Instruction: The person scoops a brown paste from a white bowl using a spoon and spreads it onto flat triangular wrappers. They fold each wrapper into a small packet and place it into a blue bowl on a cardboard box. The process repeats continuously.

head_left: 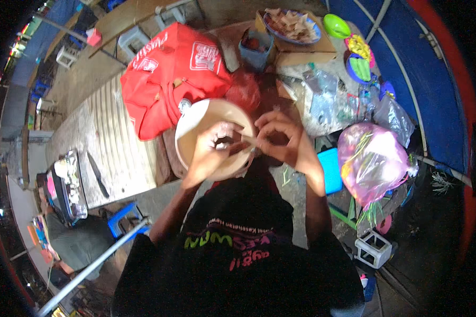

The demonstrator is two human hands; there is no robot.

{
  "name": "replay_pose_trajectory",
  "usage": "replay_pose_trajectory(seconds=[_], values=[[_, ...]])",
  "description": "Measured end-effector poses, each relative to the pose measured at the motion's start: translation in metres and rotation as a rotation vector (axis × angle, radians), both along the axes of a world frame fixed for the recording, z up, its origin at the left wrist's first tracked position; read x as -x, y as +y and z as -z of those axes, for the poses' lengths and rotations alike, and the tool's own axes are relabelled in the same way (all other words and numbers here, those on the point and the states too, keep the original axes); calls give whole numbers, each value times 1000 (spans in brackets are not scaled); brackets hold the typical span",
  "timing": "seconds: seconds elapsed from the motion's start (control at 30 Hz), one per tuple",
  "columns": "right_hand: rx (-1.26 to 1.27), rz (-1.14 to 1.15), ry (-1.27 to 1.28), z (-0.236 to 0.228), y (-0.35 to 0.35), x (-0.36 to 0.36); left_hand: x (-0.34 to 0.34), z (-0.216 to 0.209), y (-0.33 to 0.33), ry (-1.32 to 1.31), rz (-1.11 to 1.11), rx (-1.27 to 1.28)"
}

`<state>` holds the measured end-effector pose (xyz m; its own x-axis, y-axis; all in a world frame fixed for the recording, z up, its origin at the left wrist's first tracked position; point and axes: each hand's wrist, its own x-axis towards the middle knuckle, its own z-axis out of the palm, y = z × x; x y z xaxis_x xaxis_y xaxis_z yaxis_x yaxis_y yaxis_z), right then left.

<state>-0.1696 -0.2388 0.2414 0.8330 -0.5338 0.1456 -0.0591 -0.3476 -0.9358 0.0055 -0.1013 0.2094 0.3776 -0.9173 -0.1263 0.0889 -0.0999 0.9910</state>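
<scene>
1. Head view: small pale piece [250, 140], over the right rim of the round tub [186, 122].
2. Left hand [214, 146] and right hand [286, 136] both narrow, pinching the piece from opposite sides.
3. Handling, as judged: light, probably soft, easily torn; best held lightly by its 2 ends.
4. Long axis: apparently crosswise, hand to hand; pointing end too small to tell.

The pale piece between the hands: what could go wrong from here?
The pale piece, pinched by the left hand and right hand near the right rim of the white tub, might slip and drop outside.
The red bag crowding the tub could sag over it.
The knife near the edge of the table might get knocked off.
</scene>
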Motion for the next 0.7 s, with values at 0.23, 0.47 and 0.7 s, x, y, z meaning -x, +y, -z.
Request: replay_pose_trajectory(seconds=[0.23, 0.47, 0.7], values=[[-15, -160, -69, 12, -63, 19, 22, 8, -41, 14, 76, 96], [-54, 72, -84, 31, -171, 42, 24, 29, -50, -90, -219, -264], [259, 314, 54, 43, -328, -26, 7, 71, 8, -3, -535, -170]])
